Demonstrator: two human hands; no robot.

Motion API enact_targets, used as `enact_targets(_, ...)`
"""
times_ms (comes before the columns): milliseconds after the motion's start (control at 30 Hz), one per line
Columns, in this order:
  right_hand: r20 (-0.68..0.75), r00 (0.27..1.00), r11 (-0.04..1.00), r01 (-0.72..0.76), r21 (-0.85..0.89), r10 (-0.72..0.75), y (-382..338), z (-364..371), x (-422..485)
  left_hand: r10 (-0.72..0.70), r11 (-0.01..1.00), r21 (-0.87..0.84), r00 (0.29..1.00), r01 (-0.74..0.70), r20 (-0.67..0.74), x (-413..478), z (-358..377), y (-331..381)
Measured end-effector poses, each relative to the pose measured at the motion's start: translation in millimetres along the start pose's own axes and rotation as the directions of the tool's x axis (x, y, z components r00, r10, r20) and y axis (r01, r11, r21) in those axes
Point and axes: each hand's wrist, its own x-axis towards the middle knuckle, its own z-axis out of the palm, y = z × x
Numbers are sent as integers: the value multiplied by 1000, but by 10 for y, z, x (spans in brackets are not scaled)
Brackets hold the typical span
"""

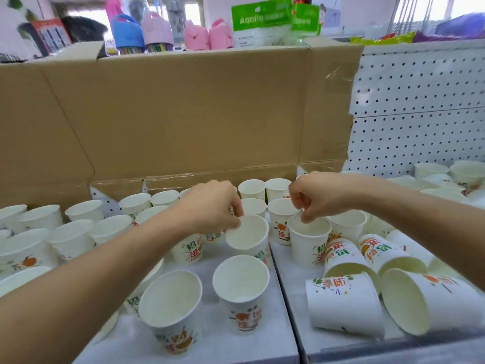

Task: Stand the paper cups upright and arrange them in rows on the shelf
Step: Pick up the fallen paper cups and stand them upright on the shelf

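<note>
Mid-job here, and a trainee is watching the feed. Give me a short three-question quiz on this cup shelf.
1. True or false: the left hand pinches the rim of one cup, and the right hand the rim of another cup.
2. Where on the shelf does the pile of toppled cups lie? A front right; B back row; C on the floor.
3. Fill in: the brown wall behind the cups is ___.
Key: 1 true; 2 A; 3 cardboard.

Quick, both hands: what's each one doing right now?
Left hand: pinches a paper cup by its rim.
Right hand: pinches the neighbouring cup by its rim.
</note>
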Motion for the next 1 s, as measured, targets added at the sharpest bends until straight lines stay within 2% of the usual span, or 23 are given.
enact_targets(167, 22, 999, 999, 22, 47, -23, -81, 111, -3, -62, 986, 156, 998, 66, -29, -113, 28, -243)
enact_targets(433, -67, 996, 939, 73, 337, -53, -391, 126, 82, -19, 951, 304, 991, 59, -133, -204, 79, -352)
enact_targets(567, -68, 996, 916, 81, 393, -59, -353, 73, 44, 59, 967, 255, 985, -15, -164, -211, 70, -369)
enact_targets(667, -216, 975, 903, 50, 427, 48, -30, -138, -15, 160, 984, 109, 971, -142, -176, -98, 41, -331)
enact_targets(767, -271, 954, 942, -33, 335, 129, 266, -223, 22, 255, 967, 54, 958, -250, -131, 113, 69, -211)
enact_targets(900, -138, 980, 987, -131, 97, 144, 458, -55, 252, 282, 954, 108, 959, -280, 1, 355, 210, -109)
enact_targets(1000, -94, 966, 970, -242, 19, 242, 579, 111, 473, 268, 947, 175, 963, -268, 27, 408, 246, -118)
